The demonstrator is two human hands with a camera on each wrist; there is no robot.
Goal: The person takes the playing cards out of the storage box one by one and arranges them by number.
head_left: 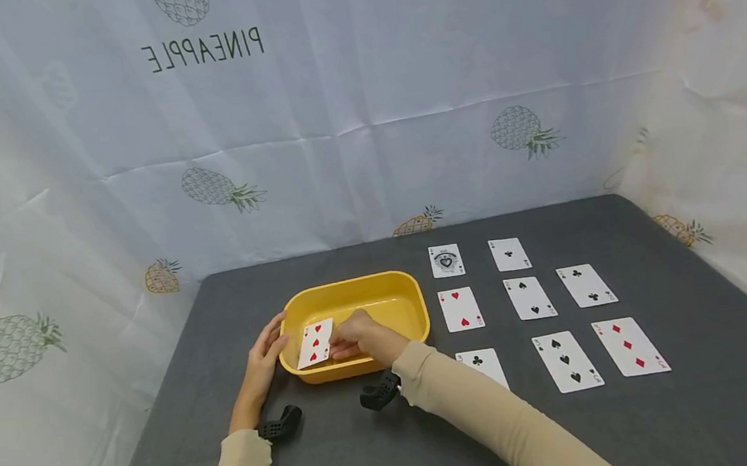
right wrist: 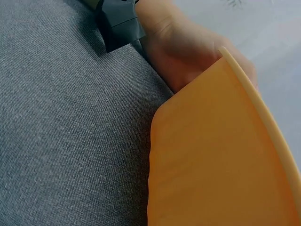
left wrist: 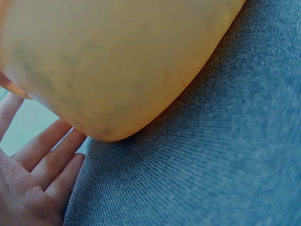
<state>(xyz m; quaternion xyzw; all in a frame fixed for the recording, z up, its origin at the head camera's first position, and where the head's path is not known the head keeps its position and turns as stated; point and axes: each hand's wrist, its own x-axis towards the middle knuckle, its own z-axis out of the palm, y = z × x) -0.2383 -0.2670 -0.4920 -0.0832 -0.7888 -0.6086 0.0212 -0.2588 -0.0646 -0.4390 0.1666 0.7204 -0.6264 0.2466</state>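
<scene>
Inside a yellow plastic tray (head_left: 385, 305), the right hand (head_left: 361, 335) pinches the right edge of a playing card, the three of hearts (head_left: 314, 344). The card lies face up and slanted near the tray's left end. In the right wrist view the tray's wall (right wrist: 216, 155) hides the right fingertips and the card. The left hand (head_left: 265, 359) rests against the tray's left end, thumb near the rim. Its fingers (left wrist: 51, 162) look fairly straight beside the tray's outer side (left wrist: 117, 84) in the left wrist view.
Right of the tray, several face-up cards lie in loose rows, among them the two of hearts (head_left: 461, 309), the three of spades (head_left: 567, 361) and the three of diamonds (head_left: 631, 347). The right sleeve partly covers a club card (head_left: 482, 364). A pineapple-print curtain (head_left: 364, 156) hangs behind the dark table (head_left: 388, 464).
</scene>
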